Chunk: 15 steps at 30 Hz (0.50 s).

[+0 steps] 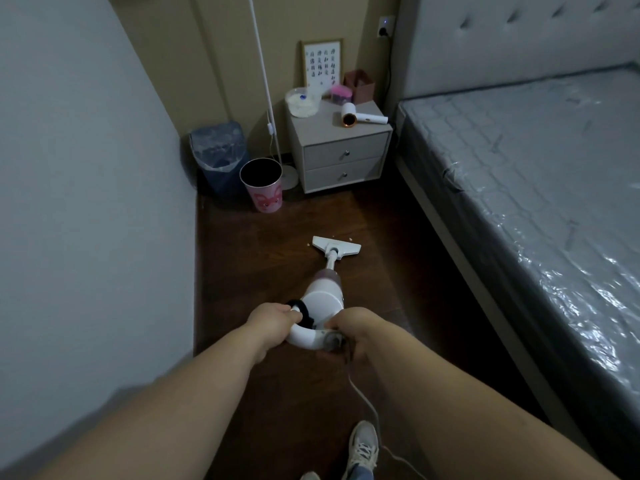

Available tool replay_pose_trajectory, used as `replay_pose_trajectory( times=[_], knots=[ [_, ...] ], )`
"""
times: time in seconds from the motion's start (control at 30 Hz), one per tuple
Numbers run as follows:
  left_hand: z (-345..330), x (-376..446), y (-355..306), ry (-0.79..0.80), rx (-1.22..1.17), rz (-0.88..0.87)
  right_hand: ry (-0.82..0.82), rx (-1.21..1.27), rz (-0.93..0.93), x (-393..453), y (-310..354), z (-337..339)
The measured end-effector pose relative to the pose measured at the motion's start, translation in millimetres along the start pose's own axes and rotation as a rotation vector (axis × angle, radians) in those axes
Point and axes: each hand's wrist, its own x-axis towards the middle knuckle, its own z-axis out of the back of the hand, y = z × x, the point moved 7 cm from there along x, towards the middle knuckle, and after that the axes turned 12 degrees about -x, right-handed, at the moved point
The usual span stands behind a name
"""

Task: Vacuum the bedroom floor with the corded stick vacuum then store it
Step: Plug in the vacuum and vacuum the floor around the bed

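A white stick vacuum (325,299) with a pinkish dust cup points away from me along the dark wood floor (249,265). Its flat white floor head (336,247) lies on the floor, with a few pale crumbs beside it. My left hand (273,323) grips the left side of the white loop handle. My right hand (353,329) grips the handle's right end, where the white cord (369,407) leaves and trails back past my shoe (362,448).
A grey wall runs along the left. A bed with a plastic-wrapped mattress (540,188) fills the right. Ahead stand a pink bin (262,185), a lined blue bin (218,157), a floor lamp pole (265,84) and a two-drawer nightstand (341,157) with a hair dryer (362,117).
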Motion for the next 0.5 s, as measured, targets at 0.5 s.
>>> replay_pose_trajectory(
  times=[0.5],
  knots=[
    [-68.0,44.2,-59.1,-0.001,0.003,0.042,-0.003,0.01,-0.019,19.1,30.9,100.0]
  ],
)
